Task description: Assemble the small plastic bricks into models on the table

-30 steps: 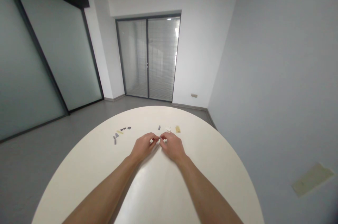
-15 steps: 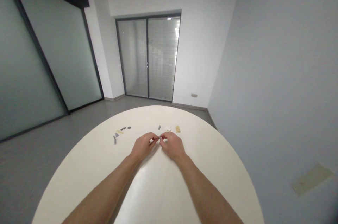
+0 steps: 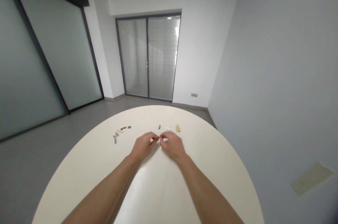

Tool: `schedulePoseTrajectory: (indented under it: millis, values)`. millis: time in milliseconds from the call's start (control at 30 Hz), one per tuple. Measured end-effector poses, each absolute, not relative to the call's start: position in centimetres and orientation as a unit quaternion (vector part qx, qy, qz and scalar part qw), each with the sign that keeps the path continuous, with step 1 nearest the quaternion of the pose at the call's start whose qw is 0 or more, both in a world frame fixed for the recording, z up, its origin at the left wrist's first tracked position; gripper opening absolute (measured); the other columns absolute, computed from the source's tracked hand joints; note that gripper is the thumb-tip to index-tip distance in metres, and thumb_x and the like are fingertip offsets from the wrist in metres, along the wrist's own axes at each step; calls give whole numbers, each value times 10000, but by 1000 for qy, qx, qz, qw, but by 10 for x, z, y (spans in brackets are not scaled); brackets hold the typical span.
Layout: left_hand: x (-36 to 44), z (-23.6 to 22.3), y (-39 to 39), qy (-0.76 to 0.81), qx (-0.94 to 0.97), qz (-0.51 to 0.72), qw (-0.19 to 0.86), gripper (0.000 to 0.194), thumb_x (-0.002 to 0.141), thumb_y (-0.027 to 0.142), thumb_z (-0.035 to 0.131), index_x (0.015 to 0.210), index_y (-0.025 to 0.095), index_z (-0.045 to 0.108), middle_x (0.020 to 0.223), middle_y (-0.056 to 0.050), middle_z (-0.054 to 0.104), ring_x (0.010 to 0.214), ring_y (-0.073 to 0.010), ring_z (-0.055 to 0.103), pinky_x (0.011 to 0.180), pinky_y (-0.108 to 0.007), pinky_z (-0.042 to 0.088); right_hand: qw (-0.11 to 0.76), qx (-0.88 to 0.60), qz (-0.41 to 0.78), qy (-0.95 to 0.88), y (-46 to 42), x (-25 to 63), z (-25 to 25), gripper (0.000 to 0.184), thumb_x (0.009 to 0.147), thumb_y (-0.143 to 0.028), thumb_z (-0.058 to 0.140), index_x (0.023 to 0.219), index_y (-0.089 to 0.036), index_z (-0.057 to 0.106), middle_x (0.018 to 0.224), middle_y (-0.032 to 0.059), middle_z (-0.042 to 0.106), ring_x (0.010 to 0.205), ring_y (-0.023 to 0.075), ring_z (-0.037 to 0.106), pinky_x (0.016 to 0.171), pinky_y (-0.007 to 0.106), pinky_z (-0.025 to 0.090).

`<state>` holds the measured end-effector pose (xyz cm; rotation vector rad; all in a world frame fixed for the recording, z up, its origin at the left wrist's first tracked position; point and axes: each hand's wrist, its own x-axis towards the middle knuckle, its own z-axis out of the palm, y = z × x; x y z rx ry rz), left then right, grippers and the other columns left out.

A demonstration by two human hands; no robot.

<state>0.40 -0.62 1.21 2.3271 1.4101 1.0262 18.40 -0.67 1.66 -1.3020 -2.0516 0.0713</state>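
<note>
Hands: The left hand (image 3: 143, 146) and the right hand (image 3: 173, 146) are together above the middle of the desk, meeting at the fingertips (image 3: 156, 138). Whatever they may be pinching is too small to tell.

Why so: Both forearms angle inward from the near edge of the desk. Such a close, raised grip looks suited to something very small.

Parts at ten o'clock: Beyond the left hand lies a loose scatter of gray pieces (image 3: 115, 139), black pieces (image 3: 123, 128) and a yellow strip (image 3: 120, 131), all well apart from the fingers.

Parts at one o'clock: Beyond the right hand lie a gray piece (image 3: 159, 127), a white piece (image 3: 168, 128) and a yellow block (image 3: 177, 128), set in a loose row.

Desk: The round white desk (image 3: 158, 189) carries both groups along its far side.

Room: A glazed double door with blinds (image 3: 148, 58) stands at twelve o'clock, and a frosted glass partition (image 3: 52, 51) runs along nine o'clock.

Against the earlier frame: Hands and parts sit almost exactly as they did a second ago; only the view has shifted slightly.
</note>
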Motion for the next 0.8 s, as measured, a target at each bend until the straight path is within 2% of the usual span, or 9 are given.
schedulePoseTrajectory:
  millis: [567, 800]
  values:
    - [5, 12, -6, 488, 791, 346, 127, 203, 878, 276, 508, 978, 260, 684, 987, -9, 721, 940, -174, 651, 805, -270, 507, 338, -506, 28, -793, -6, 184, 15, 141, 865, -225, 572, 967, -257, 664, 972, 8, 704, 960, 170, 615, 834, 274, 452]
    - [4, 13, -8, 542, 770, 325, 83, 186, 891, 319, 523, 948, 257, 689, 965, -20, 724, 923, -195, 644, 781, -289, 479, 342, -515, 35, -786, -3, 185, 10, 193, 885, -217, 546, 1037, -252, 658, 1010, 21, 705, 985, 169, 620, 848, 277, 455]
